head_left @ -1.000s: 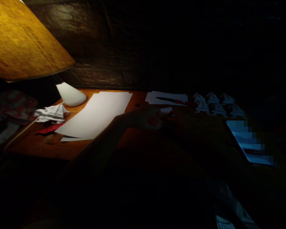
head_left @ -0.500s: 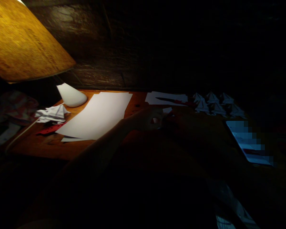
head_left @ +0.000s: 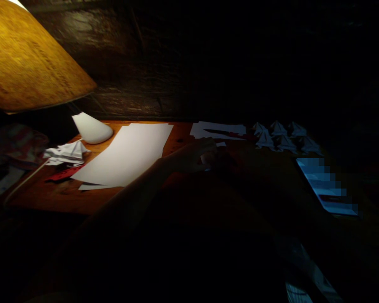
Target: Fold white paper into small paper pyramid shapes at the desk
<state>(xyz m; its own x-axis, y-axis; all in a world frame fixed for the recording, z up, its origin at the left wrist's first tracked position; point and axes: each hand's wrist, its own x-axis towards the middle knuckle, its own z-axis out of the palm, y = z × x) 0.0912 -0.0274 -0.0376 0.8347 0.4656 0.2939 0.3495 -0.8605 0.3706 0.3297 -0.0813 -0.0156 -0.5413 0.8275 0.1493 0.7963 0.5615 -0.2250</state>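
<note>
My left hand [head_left: 194,155] reaches in over the wooden table with fingers curled, closed on a small piece of white paper [head_left: 207,159] that is mostly hidden. My right hand [head_left: 229,159] meets it from the right, in deep shadow; its fingers barely show and I cannot tell their grip. A small white paper corner [head_left: 221,144] shows just beyond the hands; whether it belongs to the held piece is unclear. Behind them, a knife [head_left: 224,133] with a dark blade and reddish handle lies across a stack of paper [head_left: 202,127].
Large white sheets [head_left: 129,147] lie left, partly over a red object [head_left: 63,173]. Beside them are folded paper [head_left: 68,152] and a lamp [head_left: 93,128] with a cord. Several folded paper shapes [head_left: 282,142] stand in rows at back right, near a lit phone [head_left: 322,181].
My fingers have shifted around the paper; the gap inside my left hand's curl looks narrower and less white shows beside the right hand. The whole view has moved slightly.
</note>
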